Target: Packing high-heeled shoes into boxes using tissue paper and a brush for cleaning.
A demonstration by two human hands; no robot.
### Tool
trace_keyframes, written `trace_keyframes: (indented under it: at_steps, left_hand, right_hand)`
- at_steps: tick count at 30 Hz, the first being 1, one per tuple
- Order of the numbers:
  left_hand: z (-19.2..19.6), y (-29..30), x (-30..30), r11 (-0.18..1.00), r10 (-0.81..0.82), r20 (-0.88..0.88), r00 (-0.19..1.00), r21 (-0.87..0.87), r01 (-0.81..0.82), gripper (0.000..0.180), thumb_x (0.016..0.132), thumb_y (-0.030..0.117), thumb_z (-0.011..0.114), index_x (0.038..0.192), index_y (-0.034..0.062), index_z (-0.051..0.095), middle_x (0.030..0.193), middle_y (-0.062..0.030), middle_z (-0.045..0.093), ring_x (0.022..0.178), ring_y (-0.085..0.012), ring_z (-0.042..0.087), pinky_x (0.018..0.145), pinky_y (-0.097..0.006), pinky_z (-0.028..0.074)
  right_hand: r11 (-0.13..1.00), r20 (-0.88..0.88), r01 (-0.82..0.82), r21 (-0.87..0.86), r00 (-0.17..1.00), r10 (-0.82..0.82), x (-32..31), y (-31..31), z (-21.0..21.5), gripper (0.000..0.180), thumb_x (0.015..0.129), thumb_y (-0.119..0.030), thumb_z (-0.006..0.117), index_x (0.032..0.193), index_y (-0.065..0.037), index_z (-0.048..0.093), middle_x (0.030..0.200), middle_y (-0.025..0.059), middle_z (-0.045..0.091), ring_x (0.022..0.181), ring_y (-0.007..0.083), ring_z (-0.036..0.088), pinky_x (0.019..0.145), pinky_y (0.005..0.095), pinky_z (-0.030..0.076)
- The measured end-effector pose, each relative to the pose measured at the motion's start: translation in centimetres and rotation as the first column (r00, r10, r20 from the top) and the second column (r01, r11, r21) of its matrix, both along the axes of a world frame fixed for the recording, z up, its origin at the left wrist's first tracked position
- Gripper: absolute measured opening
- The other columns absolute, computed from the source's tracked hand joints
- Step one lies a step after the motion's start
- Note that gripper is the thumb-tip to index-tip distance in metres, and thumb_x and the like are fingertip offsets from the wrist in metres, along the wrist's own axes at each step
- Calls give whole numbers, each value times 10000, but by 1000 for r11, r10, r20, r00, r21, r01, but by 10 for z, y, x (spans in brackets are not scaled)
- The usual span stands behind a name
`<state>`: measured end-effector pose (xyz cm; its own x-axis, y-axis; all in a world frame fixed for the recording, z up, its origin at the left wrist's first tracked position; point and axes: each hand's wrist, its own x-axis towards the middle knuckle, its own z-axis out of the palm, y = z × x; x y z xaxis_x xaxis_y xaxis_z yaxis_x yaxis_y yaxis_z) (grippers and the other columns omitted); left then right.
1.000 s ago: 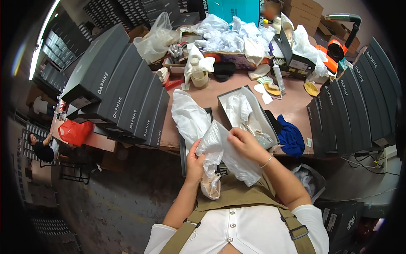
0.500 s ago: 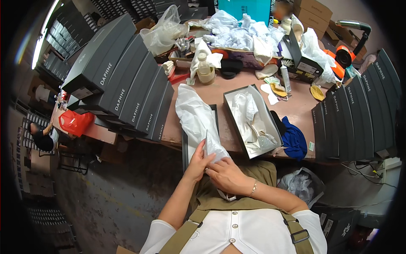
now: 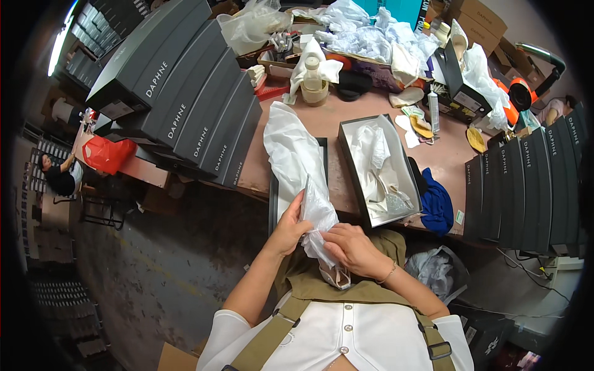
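Both hands wrap a shoe in tissue, close over the lap.
Head view: left hand [image 3: 289, 227] and right hand [image 3: 354, 248] pinch the tissue-wrapped shoe [image 3: 323, 232] between curled fingers. Just beyond the fingertips, one open shoebox [image 3: 356, 179] holds tissue and pale shoes; one lid [image 3: 273, 198] lies beside it.

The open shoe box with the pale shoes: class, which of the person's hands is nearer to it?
Right. The right hand sits just below the open shoe box; the left hand is farther left, beside the box lid.

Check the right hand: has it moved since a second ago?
Yes. The right hand dropped from beside the open shoebox toward the body, below the table edge.
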<state>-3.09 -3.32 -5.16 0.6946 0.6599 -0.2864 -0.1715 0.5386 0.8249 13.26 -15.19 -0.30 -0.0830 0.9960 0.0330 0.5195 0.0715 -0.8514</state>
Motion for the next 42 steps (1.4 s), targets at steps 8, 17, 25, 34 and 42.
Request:
trace_keyframes:
  at_steps: [8, 17, 25, 34, 42]
  left_hand:
    - [9, -2, 4, 999, -34, -18, 999, 18, 35, 796, 786, -88, 466, 1504, 1, 133, 1456, -112, 343, 1305, -180, 388, 1064, -297, 330]
    - [24, -23, 19, 998, 25, -8, 1000, 52, -25, 788, 841, 8, 516, 1499, -19, 83, 1486, -185, 257, 1344, -236, 328, 1099, -352, 289]
    - [-17, -39, 44, 802, 398, -145, 906, 535, -267, 552, 813, -70, 447, 1364, -57, 414, 1138, -135, 609, 1055, -194, 586, 937, -301, 453]
    - [-5, -40, 62, 814, 368, -99, 924, 515, -269, 537, 773, -79, 447, 1310, -73, 465, 1154, -135, 603, 1067, -188, 573, 952, -295, 439]
    - [-18, -30, 71, 863, 386, -51, 921, 374, -340, 425, 762, -85, 453, 1173, -63, 559, 1048, -70, 625, 967, -132, 575, 879, -267, 461]
  right_hand:
    - [915, 319, 198, 352, 893, -316, -2, 32, -22, 467, 746, -66, 654, 1196, -89, 529, 1039, 115, 559, 898, 292, 556, 753, 398, 411]
    - [953, 290, 254, 168, 911, -294, 2, 51, -36, 604, 756, -2, 563, 1332, -96, 405, 1050, 153, 541, 782, 382, 608, 632, 449, 509]
    - [934, -62, 291, 205, 957, -285, 13, 19, -27, 631, 788, 46, 513, 1399, 8, 359, 1147, 233, 512, 1014, 374, 557, 882, 384, 461]
    - [905, -113, 353, 236, 935, -335, 12, 2, -34, 647, 799, 71, 509, 1418, -4, 338, 1150, 238, 500, 1012, 398, 547, 888, 389, 461]
    - [893, -53, 376, 248, 925, -375, 9, 1, -31, 672, 789, 64, 522, 1428, -23, 332, 1193, 234, 479, 1029, 402, 549, 882, 392, 472]
